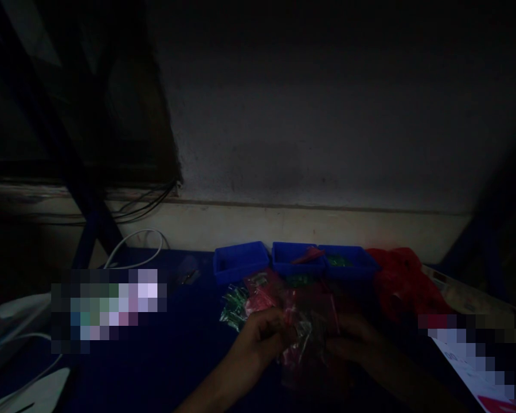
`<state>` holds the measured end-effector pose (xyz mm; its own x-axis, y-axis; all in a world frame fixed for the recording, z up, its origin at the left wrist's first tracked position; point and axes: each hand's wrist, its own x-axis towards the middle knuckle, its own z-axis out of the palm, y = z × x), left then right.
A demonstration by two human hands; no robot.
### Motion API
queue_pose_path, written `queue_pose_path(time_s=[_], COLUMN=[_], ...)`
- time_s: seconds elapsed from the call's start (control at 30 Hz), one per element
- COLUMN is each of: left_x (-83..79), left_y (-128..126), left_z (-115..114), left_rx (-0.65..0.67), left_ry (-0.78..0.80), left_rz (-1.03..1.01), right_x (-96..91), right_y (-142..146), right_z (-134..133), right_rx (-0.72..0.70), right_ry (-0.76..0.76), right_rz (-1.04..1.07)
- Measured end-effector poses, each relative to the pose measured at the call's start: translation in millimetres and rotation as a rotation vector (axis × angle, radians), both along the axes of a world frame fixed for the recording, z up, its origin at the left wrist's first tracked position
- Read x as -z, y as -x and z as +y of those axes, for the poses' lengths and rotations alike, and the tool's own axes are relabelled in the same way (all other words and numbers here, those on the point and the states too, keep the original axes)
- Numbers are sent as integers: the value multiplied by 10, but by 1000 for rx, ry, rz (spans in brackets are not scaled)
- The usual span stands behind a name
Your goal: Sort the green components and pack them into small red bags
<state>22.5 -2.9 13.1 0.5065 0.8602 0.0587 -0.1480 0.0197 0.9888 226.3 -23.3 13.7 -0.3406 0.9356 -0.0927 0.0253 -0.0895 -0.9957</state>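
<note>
Between my two hands is a clear pink-tinted plastic bag, catching the light in its creases. My left hand grips its left side with fingers curled in. On the right edge, the fingers of my right hand close around the plastic; that hand is dim. What the bag contains is too dark to make out. Just beyond my left hand lie pink packets and green shiny packets in a heap.
Three blue bins line the wall: a left bin, a middle bin with something pink, and a right bin with something green. Red bags lie to the right. A blurred-out bright object and a white cable are left.
</note>
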Motion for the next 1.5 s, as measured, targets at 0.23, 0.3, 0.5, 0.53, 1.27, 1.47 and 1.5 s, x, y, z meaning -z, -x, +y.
queue_pose_path(time_s=[0.23, 0.3, 0.5, 0.53, 1.27, 1.47, 1.5], left_x=[-53, -58, -57, -60, -84, -16, -19], left_y=[-21, -25, -31, -32, -33, -43, -45], left_z=[-22, -31, -37, -37, -36, -25, -26], left_rx=[43, 57, 57, 66, 69, 77, 78], left_ry=[-2, 0, -4, -10, -18, -29, -32], left_rz=[-61, -75, -56, -63, -94, -125, -129], right_x=[15, 11, 45, 53, 83, 94, 91], right_y=[-1, 6, 16, 16, 4, 5, 9], right_z=[4, 2, 48, 51, 51, 61, 63], right_rx=[-11, -10, -49, -54, -66, -15, -16], right_ry=[2, -1, -8, -10, -27, -16, -24], right_rz=[-19, -14, 21, 24, 7, -5, -2])
